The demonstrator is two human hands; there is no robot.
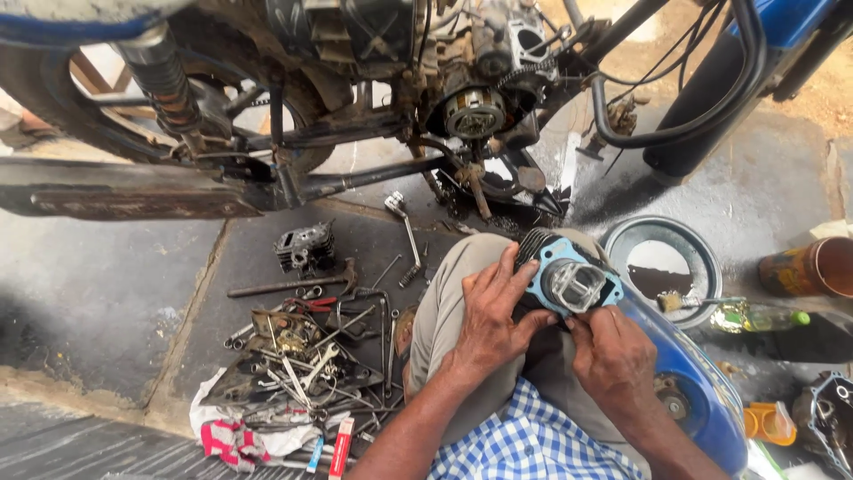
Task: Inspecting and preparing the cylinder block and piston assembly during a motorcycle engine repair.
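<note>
A black finned engine cylinder (569, 283) with a blue gasket on its face rests on my knee. My left hand (491, 311) grips its left side, fingers spread over the fins. Below it, my right hand (611, 351) pinches the lower edge with its fingertips. The bore faces up toward me. A partly stripped motorcycle (373, 98) stands just ahead, its engine (475, 107) open.
Several spanners and loose tools (302, 356) lie on a cloth at the left, beside a cylinder head (304, 247) and a ratchet (404, 227). A round metal basin (666, 258), a brush (689, 302), a green bottle (755, 317), a brown can (809, 267) and a blue fuel tank (702, 382) sit at right.
</note>
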